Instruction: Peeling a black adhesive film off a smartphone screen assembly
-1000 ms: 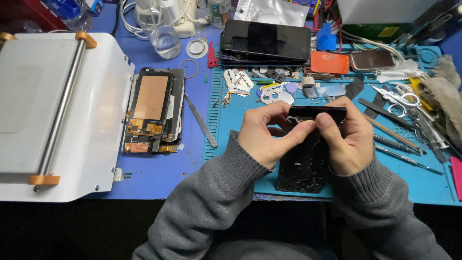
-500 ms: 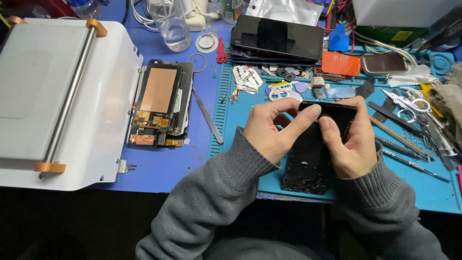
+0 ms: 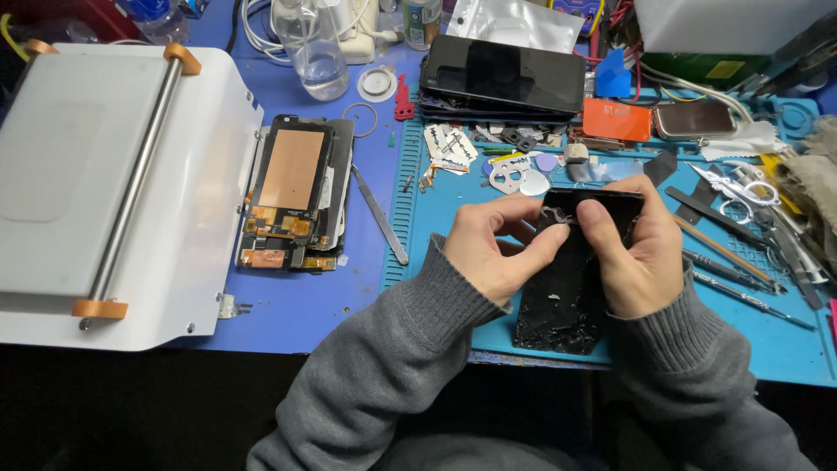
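A black phone screen panel (image 3: pixel 562 301) with cracked, flaking glass lies tilted over the blue work mat (image 3: pixel 453 288). My left hand (image 3: pixel 493 249) pinches its upper left edge with thumb and fingers. My right hand (image 3: pixel 632 253) grips the upper right side, thumb pressed on the top face near a pale scrap. Both wrists wear grey knitted sleeves.
A white flat machine (image 3: pixel 113 183) with a steel roller bar stands at the left. Beside it lies a disassembled display with copper backing (image 3: pixel 292 187) and metal tweezers (image 3: pixel 379 214). A black phone (image 3: pixel 501 78), razor blades (image 3: pixel 449 144), picks and hand tools (image 3: pixel 741 235) crowd the mat's far and right sides.
The panel has dropped from upright to lying flatter, its face toward me. Both hands shifted with it, keeping hold of its top end.
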